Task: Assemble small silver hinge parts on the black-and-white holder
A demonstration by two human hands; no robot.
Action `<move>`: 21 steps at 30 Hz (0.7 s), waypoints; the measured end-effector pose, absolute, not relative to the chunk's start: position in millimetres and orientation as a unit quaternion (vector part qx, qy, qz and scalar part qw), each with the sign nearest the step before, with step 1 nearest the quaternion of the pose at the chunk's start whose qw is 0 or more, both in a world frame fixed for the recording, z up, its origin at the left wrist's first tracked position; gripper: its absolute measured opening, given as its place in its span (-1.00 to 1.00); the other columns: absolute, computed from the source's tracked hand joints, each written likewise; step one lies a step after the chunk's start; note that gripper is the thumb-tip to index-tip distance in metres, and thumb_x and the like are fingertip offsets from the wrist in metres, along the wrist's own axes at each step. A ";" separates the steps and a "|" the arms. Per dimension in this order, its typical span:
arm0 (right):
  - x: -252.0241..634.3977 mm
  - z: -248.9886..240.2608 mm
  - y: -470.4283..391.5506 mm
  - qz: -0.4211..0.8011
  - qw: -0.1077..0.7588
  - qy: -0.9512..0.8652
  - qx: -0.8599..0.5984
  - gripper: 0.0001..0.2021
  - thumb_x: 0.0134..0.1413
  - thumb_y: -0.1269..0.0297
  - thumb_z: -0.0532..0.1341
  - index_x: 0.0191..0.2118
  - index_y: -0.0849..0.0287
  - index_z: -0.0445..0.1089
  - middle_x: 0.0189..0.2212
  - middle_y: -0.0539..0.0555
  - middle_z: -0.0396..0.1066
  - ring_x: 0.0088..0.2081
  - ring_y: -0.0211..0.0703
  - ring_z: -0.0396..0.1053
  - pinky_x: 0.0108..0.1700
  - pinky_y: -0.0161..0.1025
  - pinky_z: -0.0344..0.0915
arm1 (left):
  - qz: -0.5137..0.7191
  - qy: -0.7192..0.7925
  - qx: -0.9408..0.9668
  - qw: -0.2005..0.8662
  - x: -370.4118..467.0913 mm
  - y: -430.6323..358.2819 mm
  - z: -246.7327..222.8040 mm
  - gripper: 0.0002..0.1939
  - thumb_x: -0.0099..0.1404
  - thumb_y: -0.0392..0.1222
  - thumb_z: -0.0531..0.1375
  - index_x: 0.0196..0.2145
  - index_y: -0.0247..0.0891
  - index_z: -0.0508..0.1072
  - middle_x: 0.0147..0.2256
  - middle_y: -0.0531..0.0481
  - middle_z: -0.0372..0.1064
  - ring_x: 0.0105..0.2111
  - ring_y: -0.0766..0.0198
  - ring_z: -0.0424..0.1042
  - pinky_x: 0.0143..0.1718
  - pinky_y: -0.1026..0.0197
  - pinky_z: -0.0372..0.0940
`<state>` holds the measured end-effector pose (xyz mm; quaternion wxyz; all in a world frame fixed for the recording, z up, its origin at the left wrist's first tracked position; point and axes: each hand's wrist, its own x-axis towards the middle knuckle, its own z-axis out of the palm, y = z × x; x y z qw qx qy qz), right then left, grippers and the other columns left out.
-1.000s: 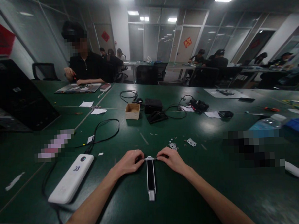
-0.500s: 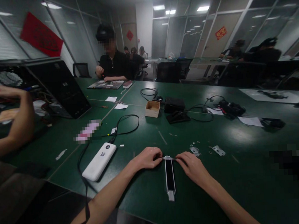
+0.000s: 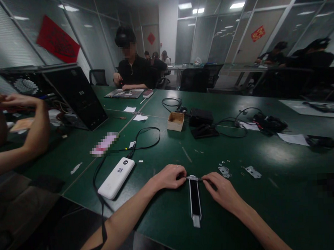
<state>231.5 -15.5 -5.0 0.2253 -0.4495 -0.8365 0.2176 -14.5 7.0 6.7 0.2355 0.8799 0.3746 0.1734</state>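
Note:
A narrow black strip in a pale metal frame (image 3: 195, 199) lies lengthwise on the green table, with a light tab at its near end. At its far end, my left hand (image 3: 173, 176) pinches the left tip of a thin dark piece that crosses the frame. The fingers of my right hand (image 3: 217, 185) are closed on the right tip of that piece. Right of my hands lie two small metal plates, one nearer (image 3: 223, 170) and one farther right (image 3: 253, 172), with several tiny rings around them.
Left of my forearm lies a white power bank (image 3: 116, 178) with a black cable. A small cardboard box (image 3: 175, 122) and black cases (image 3: 200, 117) stand farther back. A co-worker's arm reaches toward an open computer case (image 3: 74, 96); another person sits across the table.
The whole view has shifted, so most things appear farther right. Both hands keep their places at the far end of the frame. More of the co-worker's hands shows at the left.

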 end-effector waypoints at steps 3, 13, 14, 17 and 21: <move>232.7 -5.1 -14.6 0.218 0.227 -0.840 -0.443 -0.75 0.21 0.22 0.04 -0.17 0.17 0.43 -0.25 0.14 0.42 -0.22 -0.11 0.40 -0.20 -0.17 0.41 | 0.168 0.375 0.882 0.232 -14.5 7.4 6.2 -0.93 0.20 -0.28 0.15 -0.33 -0.29 0.41 -0.45 0.05 0.34 -0.47 0.33 0.31 -0.43 0.35 0.16; 230.4 3.5 -13.4 0.272 0.213 -0.812 -0.470 -0.77 0.19 0.23 0.06 -0.19 0.13 0.44 -0.31 0.07 0.44 -0.34 -0.18 0.39 -0.33 -0.25 0.36 | 0.173 0.377 0.877 0.242 -14.6 7.3 6.3 -0.93 0.19 -0.29 0.15 -0.34 -0.30 0.42 -0.45 0.05 0.35 -0.48 0.35 0.31 -0.45 0.37 0.16; 230.1 4.5 -13.4 0.275 0.213 -0.811 -0.471 -0.78 0.18 0.24 0.07 -0.20 0.13 0.44 -0.32 0.07 0.44 -0.34 -0.18 0.39 -0.33 -0.25 0.36 | 0.174 0.377 0.877 0.242 -14.7 7.5 5.9 -0.93 0.19 -0.29 0.16 -0.33 -0.30 0.42 -0.45 0.05 0.35 -0.48 0.36 0.31 -0.45 0.37 0.16; 229.8 6.2 -13.6 0.279 0.210 -0.810 -0.470 -0.79 0.15 0.25 0.09 -0.21 0.12 0.45 -0.34 0.06 0.44 -0.36 -0.20 0.38 -0.36 -0.27 0.35 | 0.174 0.378 0.876 0.243 -14.8 8.1 5.1 -0.92 0.19 -0.29 0.16 -0.33 -0.30 0.43 -0.45 0.05 0.36 -0.49 0.36 0.31 -0.45 0.37 0.15; 230.1 4.5 -14.1 0.274 0.216 -0.810 -0.471 -0.80 0.11 0.24 0.13 -0.22 0.14 0.46 -0.34 0.07 0.44 -0.36 -0.19 0.38 -0.37 -0.27 0.36 | 0.176 0.381 0.874 0.246 -14.6 8.3 5.1 -0.92 0.18 -0.29 0.17 -0.34 -0.31 0.44 -0.48 0.06 0.35 -0.50 0.37 0.30 -0.47 0.38 0.14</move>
